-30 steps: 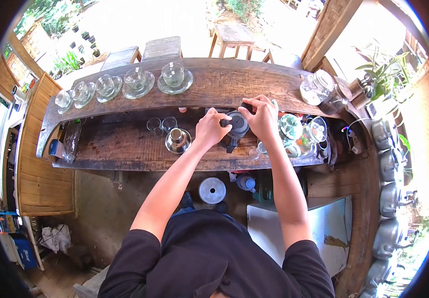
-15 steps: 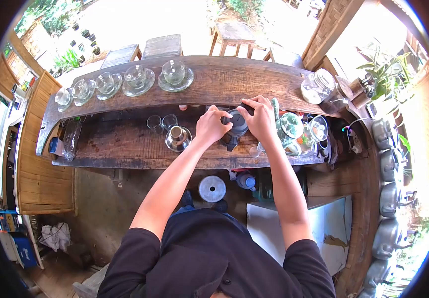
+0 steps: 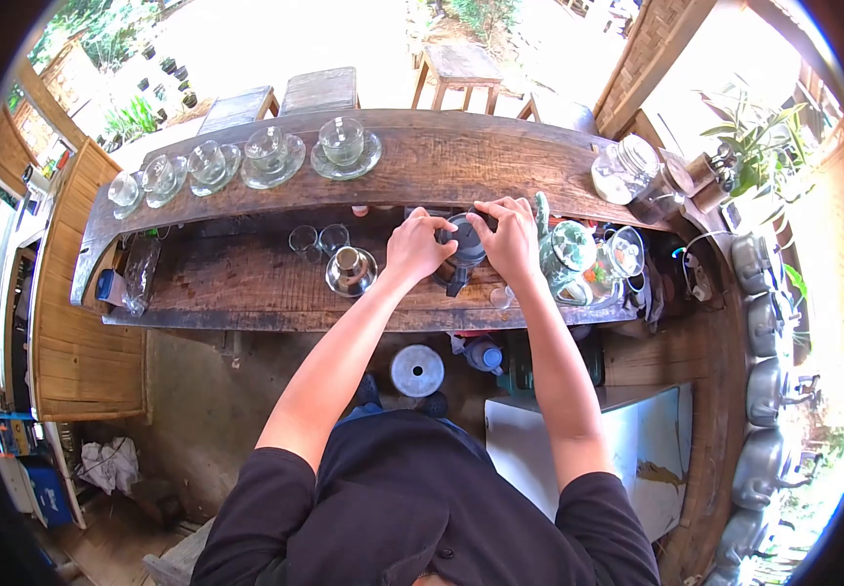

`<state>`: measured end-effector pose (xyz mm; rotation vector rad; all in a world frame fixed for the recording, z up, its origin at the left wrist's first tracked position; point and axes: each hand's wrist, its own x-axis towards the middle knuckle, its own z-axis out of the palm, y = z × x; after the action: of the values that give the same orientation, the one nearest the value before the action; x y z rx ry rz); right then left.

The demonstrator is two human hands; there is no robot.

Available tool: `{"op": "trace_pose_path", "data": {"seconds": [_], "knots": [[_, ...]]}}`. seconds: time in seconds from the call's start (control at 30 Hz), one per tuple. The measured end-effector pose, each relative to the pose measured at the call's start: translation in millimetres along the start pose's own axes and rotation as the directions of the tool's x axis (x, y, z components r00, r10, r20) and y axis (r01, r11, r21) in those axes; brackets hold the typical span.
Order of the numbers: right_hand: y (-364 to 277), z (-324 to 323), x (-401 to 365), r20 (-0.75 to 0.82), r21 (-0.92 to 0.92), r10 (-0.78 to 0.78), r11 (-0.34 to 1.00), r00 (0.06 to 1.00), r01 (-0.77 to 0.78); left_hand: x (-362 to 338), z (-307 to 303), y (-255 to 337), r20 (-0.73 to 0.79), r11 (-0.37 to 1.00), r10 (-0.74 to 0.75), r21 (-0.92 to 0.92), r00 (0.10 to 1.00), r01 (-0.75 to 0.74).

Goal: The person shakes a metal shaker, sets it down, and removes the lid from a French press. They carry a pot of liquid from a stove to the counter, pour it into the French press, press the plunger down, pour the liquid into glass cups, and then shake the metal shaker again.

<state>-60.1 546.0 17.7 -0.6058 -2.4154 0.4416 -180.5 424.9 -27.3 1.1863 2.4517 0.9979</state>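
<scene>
A dark jug-like container with a round grey lid (image 3: 468, 234) stands on the lower shelf of the counter, its handle pointing toward me. My left hand (image 3: 418, 246) grips the lid's left edge between thumb and fingers. On the other side, my right hand (image 3: 512, 244) has thumb and fingers closed at the lid's right rim. Left of the container is a shiny metal flask (image 3: 351, 273) with a narrow neck, with two drinking glasses (image 3: 334, 239) behind it. A small stemmed glass (image 3: 501, 296) sits below my right wrist. Just right of that hand is a green-patterned pitcher (image 3: 570, 249).
Several glass cups on saucers (image 3: 344, 146) line the upper counter (image 3: 461, 156) at left. Jars (image 3: 627, 168) stand at its right end. A patterned glass jug (image 3: 625, 252) is beside the pitcher. A round stool (image 3: 417, 371) is below, and a white box (image 3: 588, 439) lies at lower right.
My right hand has shifted slightly, its fingers settling on the lid's rim; a dark piece seen at its fingertips no longer shows. My left hand stays in place.
</scene>
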Motion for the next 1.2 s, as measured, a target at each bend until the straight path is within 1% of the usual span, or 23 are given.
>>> {"op": "trace_pose_path", "data": {"seconds": [0.23, 0.4, 0.67, 0.77, 0.83, 0.87, 1.03, 1.07, 1.13, 1.2], "knots": [[3, 6, -5, -0.017, -0.029, -0.014, 0.999, 1.0, 0.013, 2, 4, -4, -0.012, 1.0, 0.013, -0.015, 1.0, -0.013], [5, 9, -8, -0.038, -0.057, -0.065, 0.996, 0.997, 0.063, 3, 4, -4, -0.014, 1.0, 0.008, -0.026, 1.0, -0.008], [7, 13, -11, -0.046, -0.036, -0.094, 0.995, 0.994, 0.093, 5, 6, -5, -0.03, 0.999, 0.013, -0.036, 0.999, -0.014], [9, 13, -12, -0.039, -0.039, -0.1, 0.994, 0.994, 0.098, 5, 0, 0, -0.007, 1.0, 0.006, -0.018, 1.0, -0.006], [9, 13, -12, -0.033, -0.043, -0.101, 0.994, 0.994, 0.1, 4, -4, 5, 0.041, 0.998, -0.034, -0.042, 0.999, 0.036], [9, 13, -12, -0.03, -0.036, -0.099, 0.994, 0.995, 0.098, 4, -5, 7, 0.041, 0.998, -0.034, -0.042, 0.999, 0.036], [10, 14, -12, -0.013, -0.031, -0.09, 0.996, 0.996, 0.089, 3, -2, 7, -0.005, 0.997, -0.029, -0.078, 1.0, 0.029], [11, 15, -12, -0.007, -0.031, -0.086, 0.996, 0.996, 0.085, 3, 0, 6, -0.005, 0.997, -0.029, -0.078, 1.0, 0.029], [13, 17, -12, -0.002, -0.031, -0.08, 0.996, 0.997, 0.08, 4, 4, 2, -0.052, 0.998, 0.001, -0.062, 0.999, -0.005], [14, 18, -13, 0.009, -0.045, -0.077, 0.996, 0.997, 0.078, 4, 7, 0, -0.053, 0.998, -0.004, -0.064, 0.999, 0.0]]}}
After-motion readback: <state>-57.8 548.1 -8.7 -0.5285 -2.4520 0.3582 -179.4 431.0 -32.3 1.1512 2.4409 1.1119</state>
